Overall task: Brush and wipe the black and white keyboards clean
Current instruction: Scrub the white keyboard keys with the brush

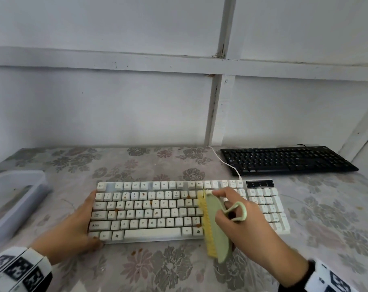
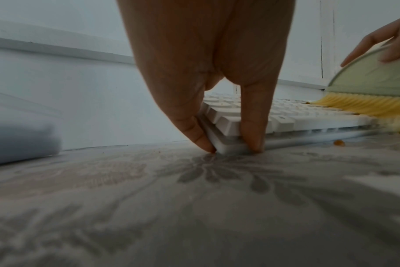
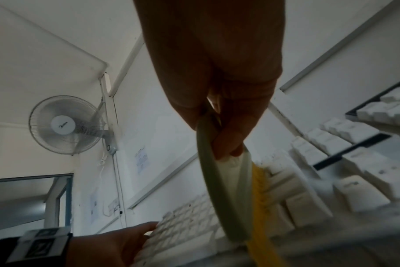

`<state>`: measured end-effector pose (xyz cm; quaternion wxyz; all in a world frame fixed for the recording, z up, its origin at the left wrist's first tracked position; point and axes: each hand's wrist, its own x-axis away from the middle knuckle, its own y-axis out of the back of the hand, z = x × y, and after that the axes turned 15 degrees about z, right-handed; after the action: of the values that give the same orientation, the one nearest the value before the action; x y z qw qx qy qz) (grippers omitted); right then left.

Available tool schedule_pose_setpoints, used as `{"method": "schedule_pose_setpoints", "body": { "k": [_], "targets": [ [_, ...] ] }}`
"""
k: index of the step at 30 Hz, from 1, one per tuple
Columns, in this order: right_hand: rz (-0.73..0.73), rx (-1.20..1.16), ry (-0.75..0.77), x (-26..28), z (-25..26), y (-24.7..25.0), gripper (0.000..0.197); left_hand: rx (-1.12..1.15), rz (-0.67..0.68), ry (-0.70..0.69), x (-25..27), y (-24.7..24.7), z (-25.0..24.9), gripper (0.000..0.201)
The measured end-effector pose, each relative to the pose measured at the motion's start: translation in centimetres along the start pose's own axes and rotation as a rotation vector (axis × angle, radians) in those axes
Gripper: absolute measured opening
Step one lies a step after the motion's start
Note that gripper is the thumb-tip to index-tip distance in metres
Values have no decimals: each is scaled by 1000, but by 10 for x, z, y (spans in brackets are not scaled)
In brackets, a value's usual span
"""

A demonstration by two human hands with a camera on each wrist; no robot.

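The white keyboard [image 1: 149,209] lies across the middle of the table with brown crumbs on its keys. My left hand [image 1: 88,218] clamps its front-left corner, fingers along the left side and thumb on the front edge; the left wrist view shows this left hand [image 2: 228,140] pinching the corner. My right hand [image 1: 231,207] grips a green brush [image 1: 214,226] whose yellow bristles [image 1: 204,216] rest on the keys just right of the letter block. The black keyboard [image 1: 284,159] sits at the back right, untouched.
A clear plastic container [image 1: 12,197] stands at the left table edge. The white cable [image 1: 227,163] runs from the white keyboard toward the wall. Brown crumbs [image 1: 134,252] lie on the flowered cloth in front of the keyboard. The wall is close behind.
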<state>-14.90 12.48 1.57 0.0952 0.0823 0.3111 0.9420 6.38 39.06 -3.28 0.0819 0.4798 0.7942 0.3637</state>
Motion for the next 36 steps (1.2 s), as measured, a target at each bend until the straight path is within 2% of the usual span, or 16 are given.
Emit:
{"method": "schedule_pose_setpoints", "body": {
  "k": [3, 10, 14, 23, 25, 28, 31, 36],
  "targets": [
    [16, -50, -24, 8, 10, 13, 29, -40, -6, 8, -1, -1, 1, 107],
    [-224, -15, 54, -21, 31, 33, 33, -46, 0, 6, 0, 0, 2, 108],
    [-146, 38, 36, -30, 21, 18, 31, -31, 6, 25, 0, 1, 5, 106],
    [64, -38, -7, 5, 6, 3, 30, -8, 33, 46, 0, -1, 2, 102],
    [46, -70, -7, 9, 14, 9, 32, -19, 19, 37, -1, -1, 4, 103],
    [-88, -43, 35, 2, 27, 22, 33, -39, 19, 25, -1, -1, 5, 101],
    [-195, -51, 64, -16, 33, 29, 33, -41, 5, 17, 0, -2, 2, 108],
    [-156, 20, 55, -26, 20, 16, 29, -18, 9, 38, -1, -1, 5, 103]
  ]
}}
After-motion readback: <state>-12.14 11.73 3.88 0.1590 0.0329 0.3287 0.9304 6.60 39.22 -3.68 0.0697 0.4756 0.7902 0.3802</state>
